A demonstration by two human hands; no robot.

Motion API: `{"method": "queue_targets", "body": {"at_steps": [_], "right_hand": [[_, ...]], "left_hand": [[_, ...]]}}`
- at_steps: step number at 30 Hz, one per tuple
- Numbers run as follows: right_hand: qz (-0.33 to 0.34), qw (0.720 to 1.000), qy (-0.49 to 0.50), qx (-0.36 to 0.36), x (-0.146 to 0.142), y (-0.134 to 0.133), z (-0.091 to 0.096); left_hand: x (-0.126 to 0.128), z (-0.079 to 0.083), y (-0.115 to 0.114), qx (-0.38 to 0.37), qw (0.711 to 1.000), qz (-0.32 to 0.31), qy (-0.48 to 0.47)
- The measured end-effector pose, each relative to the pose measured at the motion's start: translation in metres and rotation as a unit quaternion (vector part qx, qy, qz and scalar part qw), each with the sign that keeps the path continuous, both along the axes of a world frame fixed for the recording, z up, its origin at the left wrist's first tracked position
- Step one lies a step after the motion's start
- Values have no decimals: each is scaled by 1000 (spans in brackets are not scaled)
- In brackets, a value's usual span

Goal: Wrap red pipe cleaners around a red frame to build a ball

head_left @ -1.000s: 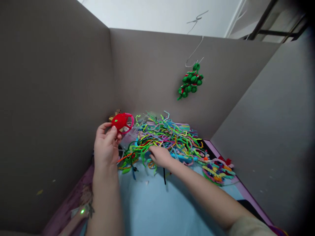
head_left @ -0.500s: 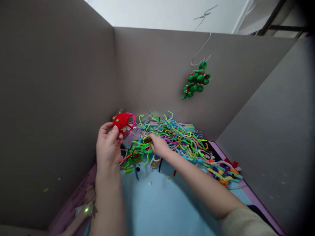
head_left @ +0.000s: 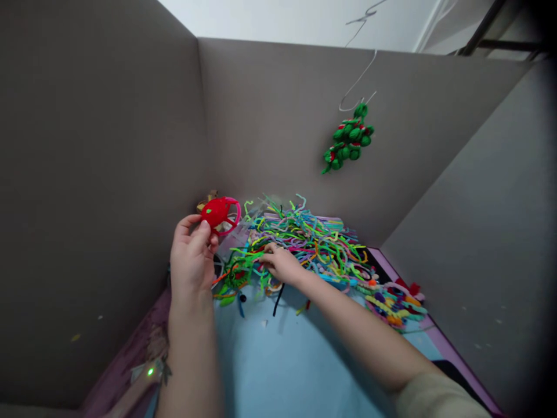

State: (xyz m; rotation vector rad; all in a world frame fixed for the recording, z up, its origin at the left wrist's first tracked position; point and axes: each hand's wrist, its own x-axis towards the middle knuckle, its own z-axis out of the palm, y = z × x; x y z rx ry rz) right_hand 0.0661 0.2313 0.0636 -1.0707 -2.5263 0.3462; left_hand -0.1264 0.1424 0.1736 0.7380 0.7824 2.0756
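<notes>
My left hand (head_left: 191,255) is raised at the left and pinches a small red pipe-cleaner piece (head_left: 216,212) with a pink loop and a green spot. My right hand (head_left: 282,264) reaches into the near edge of a big tangled pile of coloured pipe cleaners (head_left: 308,241), its fingers curled among green strands; what they hold is hidden. A green and red pipe-cleaner figure (head_left: 237,276) lies just left of that hand on the light blue surface (head_left: 287,366).
Grey cardboard walls (head_left: 100,162) enclose the space on three sides. A green and red pipe-cleaner cluster (head_left: 348,145) hangs from a wire hook on the back wall. A multicoloured coiled piece (head_left: 391,305) lies at the right. A purple mat edge (head_left: 130,354) shows at the lower left.
My right hand has moved left and a little farther into the pile's near edge, dragging strands. The left hand keeps the red piece raised almost in place.
</notes>
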Motion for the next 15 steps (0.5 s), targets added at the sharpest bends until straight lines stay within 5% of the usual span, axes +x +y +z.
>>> {"method": "queue_targets", "body": {"at_steps": [7, 11, 15], "right_hand": [[-117, 971, 210, -6, 8, 3, -2], [-128, 946, 293, -47, 13, 9, -2], [-116, 932, 339, -62, 15, 7, 2]], "left_hand": [[16, -13, 11, 8, 995, -8, 100], [45, -38, 30, -6, 972, -80, 220], [67, -65, 49, -18, 957, -69, 281]]}}
